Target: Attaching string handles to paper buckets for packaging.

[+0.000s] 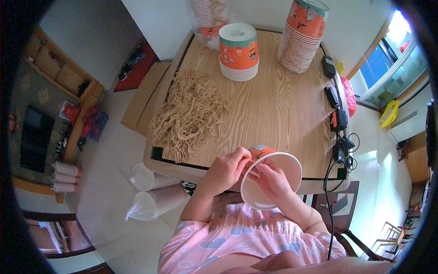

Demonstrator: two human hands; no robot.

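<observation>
A round paper bucket (pixel 293 169), white inside and orange printed outside, is tilted in front of my chest at the table's near edge, its mouth facing me. My left hand (pixel 230 168) is closed at the bucket's left side, thumb and fingers pinched by its wall. Reaching in through the mouth, my right hand (pixel 273 179) has its fingers curled together against the inner wall close to the left fingertips. What lies between the right fingers is too small to make out. Beyond my left hand, a heap of tan cords (pixel 187 114) lies on the wooden table (pixel 269 109).
A short stack of upturned orange buckets (pixel 238 52) stands at the back, between a tall stack (pixel 303 36) and a plastic-wrapped stack (pixel 210 18). Black adapters and cables (pixel 338 121) run down the right edge. Wrapped stacks (pixel 157 201) lie on the floor at left.
</observation>
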